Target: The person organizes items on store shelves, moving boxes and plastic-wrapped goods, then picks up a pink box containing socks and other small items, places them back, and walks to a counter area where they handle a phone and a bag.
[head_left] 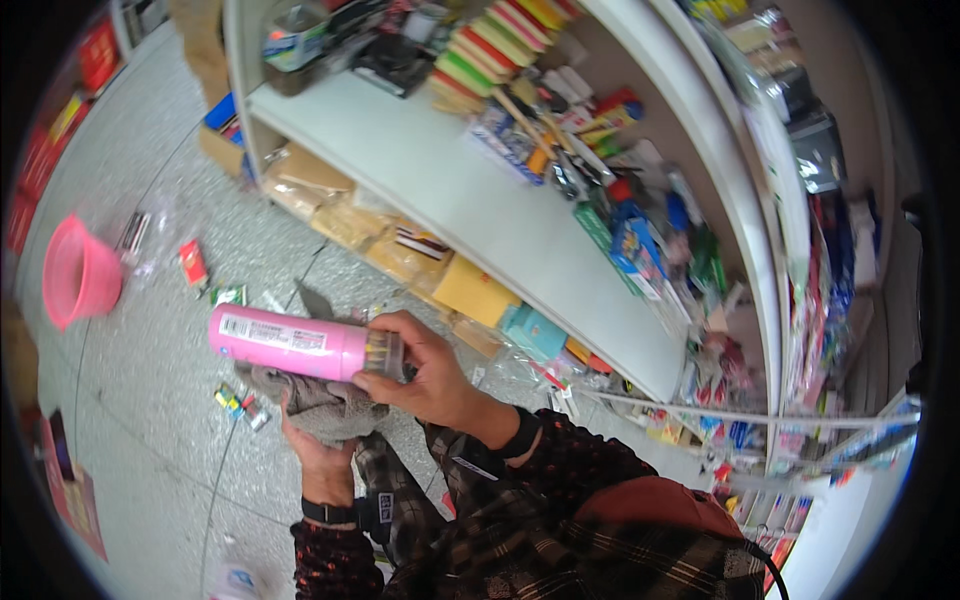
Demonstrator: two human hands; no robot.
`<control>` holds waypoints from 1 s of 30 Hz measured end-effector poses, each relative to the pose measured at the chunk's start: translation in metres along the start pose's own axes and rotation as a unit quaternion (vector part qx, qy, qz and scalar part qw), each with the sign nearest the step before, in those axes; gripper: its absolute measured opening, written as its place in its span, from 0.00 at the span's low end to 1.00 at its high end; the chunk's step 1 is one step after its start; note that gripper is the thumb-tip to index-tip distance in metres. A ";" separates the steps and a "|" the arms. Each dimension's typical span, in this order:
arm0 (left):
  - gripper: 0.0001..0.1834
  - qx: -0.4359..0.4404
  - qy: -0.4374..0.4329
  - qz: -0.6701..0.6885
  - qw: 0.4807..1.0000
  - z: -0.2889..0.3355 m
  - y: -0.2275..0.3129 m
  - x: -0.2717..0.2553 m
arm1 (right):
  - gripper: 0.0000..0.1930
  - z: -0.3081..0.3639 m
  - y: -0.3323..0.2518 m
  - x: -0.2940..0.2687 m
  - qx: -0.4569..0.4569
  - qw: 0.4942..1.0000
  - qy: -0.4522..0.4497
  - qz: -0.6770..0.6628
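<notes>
the right hand [432,375], forearm reaching in from four o'clock, is clamped on the dark end of a pink bottle [290,340], thumb on its six o'clock side. the bottle lies toward nine o'clock from centre, pink end pointing to nine. the left hand [322,462], wrist at seven o'clock, grasps a bunched grey cloth [335,410] against it.

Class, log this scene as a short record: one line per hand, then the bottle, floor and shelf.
Right hand: grips the pink bottle around its greyish end
Left hand: holds a grey cloth close by the bottle
Bottle: on its side, white label facing the camera
Floor: pink bucket and red packet at left
Shelf: white, mixed small goods on it
</notes>
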State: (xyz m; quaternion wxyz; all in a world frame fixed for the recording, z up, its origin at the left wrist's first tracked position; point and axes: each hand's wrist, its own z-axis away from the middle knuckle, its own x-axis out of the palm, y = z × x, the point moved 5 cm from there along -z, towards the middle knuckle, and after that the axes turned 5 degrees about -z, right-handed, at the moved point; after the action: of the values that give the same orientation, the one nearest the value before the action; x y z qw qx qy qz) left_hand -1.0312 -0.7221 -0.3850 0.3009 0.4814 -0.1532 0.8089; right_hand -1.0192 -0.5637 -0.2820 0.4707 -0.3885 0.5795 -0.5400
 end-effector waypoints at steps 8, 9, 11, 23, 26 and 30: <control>0.38 -0.054 0.005 -0.257 0.965 0.052 0.005 -0.050 | 0.29 0.034 0.020 -0.077 0.012 0.966 0.073 0.247; 0.39 -0.037 0.021 -0.230 0.972 0.054 0.010 -0.059 | 0.29 0.041 0.024 -0.094 0.025 0.959 0.080 0.271; 0.38 -0.040 0.056 -0.282 0.957 0.057 0.030 -0.077 | 0.30 0.062 0.037 -0.135 0.152 0.959 0.143 0.189; 0.34 0.025 0.154 -0.299 0.942 0.090 0.034 -0.116 | 0.28 0.093 -0.009 -0.333 0.012 0.899 0.306 0.312; 0.34 0.007 0.154 -0.301 0.941 0.088 0.021 -0.121 | 0.27 0.085 -0.006 -0.367 0.001 0.883 0.315 0.349; 0.34 -0.005 0.155 -0.296 0.942 0.087 0.006 -0.127 | 0.27 0.069 -0.007 -0.413 -0.036 0.904 0.323 0.278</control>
State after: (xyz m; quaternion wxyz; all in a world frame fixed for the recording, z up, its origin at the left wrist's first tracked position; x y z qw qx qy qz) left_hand -0.9302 -0.8165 -0.4533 0.5494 0.3724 0.0410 0.7468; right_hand -0.8475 -0.1865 -0.2208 0.3746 -0.0319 0.8033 -0.4619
